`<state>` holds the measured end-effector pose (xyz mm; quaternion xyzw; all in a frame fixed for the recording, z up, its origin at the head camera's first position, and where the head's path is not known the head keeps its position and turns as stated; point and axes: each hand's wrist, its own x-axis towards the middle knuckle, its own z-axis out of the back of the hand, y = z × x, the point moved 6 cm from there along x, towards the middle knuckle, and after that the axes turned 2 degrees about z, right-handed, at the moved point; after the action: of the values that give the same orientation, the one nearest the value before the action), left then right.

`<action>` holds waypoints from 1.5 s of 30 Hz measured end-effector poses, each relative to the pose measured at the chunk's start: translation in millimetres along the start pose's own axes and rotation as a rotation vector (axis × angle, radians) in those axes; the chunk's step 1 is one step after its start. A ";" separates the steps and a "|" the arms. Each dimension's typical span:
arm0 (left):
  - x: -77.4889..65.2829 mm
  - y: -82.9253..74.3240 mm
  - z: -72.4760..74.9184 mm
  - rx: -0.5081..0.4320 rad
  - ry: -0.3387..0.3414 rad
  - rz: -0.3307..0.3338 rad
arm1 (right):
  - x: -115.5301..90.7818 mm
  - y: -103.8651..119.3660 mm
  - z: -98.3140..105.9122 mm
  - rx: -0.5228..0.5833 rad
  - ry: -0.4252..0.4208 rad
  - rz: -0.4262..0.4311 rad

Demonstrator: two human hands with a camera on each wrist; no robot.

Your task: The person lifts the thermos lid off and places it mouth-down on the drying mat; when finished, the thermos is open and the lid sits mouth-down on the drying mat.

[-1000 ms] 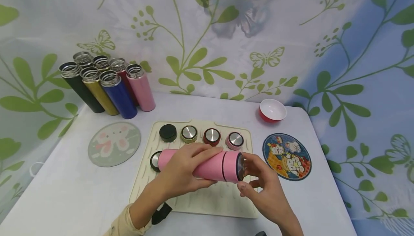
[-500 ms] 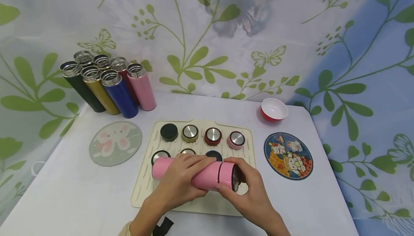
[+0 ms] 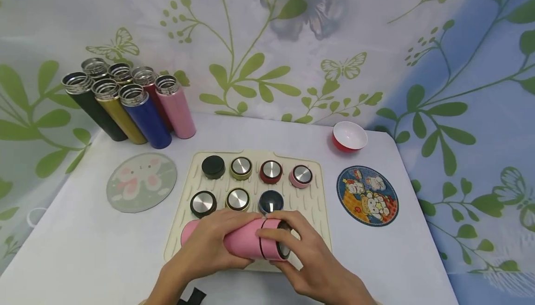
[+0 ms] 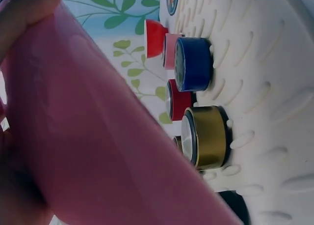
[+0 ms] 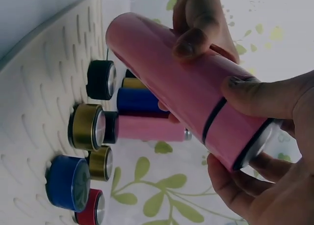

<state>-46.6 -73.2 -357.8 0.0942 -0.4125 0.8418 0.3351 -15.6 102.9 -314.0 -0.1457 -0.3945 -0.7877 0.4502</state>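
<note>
A pink thermos bottle (image 3: 246, 242) with a screw lid (image 5: 235, 134) on it is held lying almost level above the front of the cream mat (image 3: 307, 207). My left hand (image 3: 206, 244) grips its body from above, thumb on the near side. The right hand (image 3: 313, 265) has its fingers and thumb round the lid end, where a steel disc shows. In the left wrist view the bottle's pink wall (image 4: 98, 126) fills much of the picture. A dark line marks the seam between lid and body.
Loose lids stand in two rows on the mat, among them a black lid (image 3: 213, 167) and a blue lid (image 3: 270, 201). Several uncapped bottles (image 3: 146, 117) stand at back left. Round coasters (image 3: 142, 182) flank the mat; a red bowl (image 3: 349, 136) sits behind the right one.
Both hands have brought the pink thermos bottle nearer the body and a little left, uncovering the second row of lids. The right hand's fingers have shifted further over the bottle's lid.
</note>
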 end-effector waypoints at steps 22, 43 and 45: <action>0.4 0.7 1.9 0.288 -0.105 -0.081 | -6.3 -38.5 -7.5 0.221 0.039 -0.533; 24.0 10.0 9.4 0.296 -0.123 -0.067 | 7.9 -59.1 -7.9 0.253 0.023 -0.671; 24.7 11.5 11.2 0.260 -0.123 -0.062 | 13.0 -52.5 -2.8 0.188 0.010 -0.522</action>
<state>-74.0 -74.6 -347.2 0.2009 -0.3166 0.8700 0.3202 -65.6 107.9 -334.0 0.0071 -0.4881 -0.8376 0.2454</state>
